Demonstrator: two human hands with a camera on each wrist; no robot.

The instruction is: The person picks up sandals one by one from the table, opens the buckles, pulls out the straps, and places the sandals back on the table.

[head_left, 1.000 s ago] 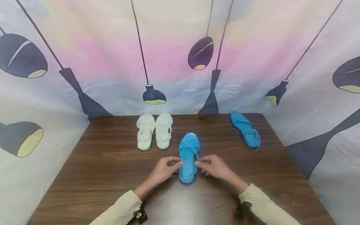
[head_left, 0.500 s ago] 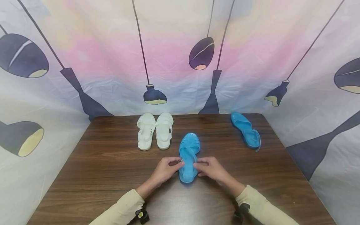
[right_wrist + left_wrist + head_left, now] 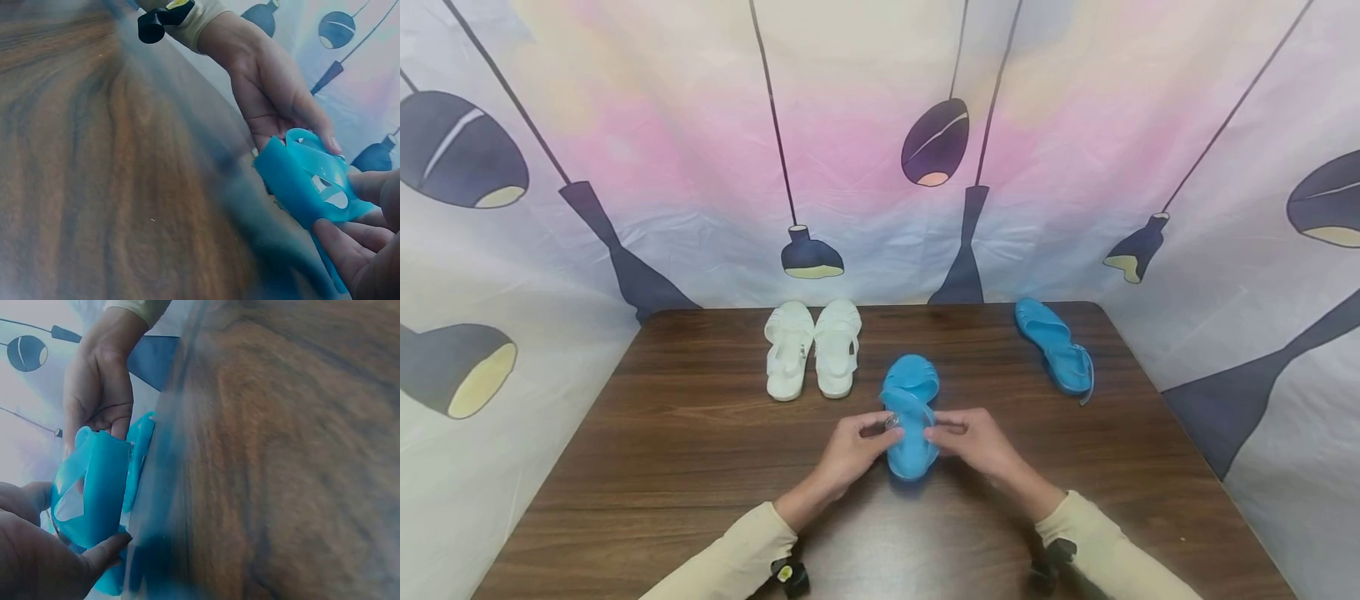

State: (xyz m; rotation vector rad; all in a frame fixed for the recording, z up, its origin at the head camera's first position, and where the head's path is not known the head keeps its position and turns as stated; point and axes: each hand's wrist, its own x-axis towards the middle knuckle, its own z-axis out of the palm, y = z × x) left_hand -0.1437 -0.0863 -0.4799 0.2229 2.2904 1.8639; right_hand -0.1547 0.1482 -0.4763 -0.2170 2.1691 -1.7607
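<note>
A blue jelly sandal (image 3: 912, 457) is held between both hands near the middle of the table, toe pointing away from me. My left hand (image 3: 850, 452) grips its left side by the small metal buckle (image 3: 892, 421). On the opposite edge, my right hand (image 3: 977, 446) grips the side near the ankle strap. In the left wrist view the sandal's heel (image 3: 105, 487) appears raised off the tabletop, with fingers reaching underneath. The right wrist view shows the same heel (image 3: 287, 181) between the two hands.
A pair of white sandals, one left (image 3: 788, 354) and one right (image 3: 837, 354), stands at the back left of the brown wooden table (image 3: 662, 433). Another blue sandal (image 3: 1054, 348) with a loose strap lies at the back right. A patterned cloth (image 3: 715, 150) hangs behind.
The blue sandal has shifted slightly right and seems lifted from the table. Both hands have closed in on its sides, and the left hand has moved right with it.
</note>
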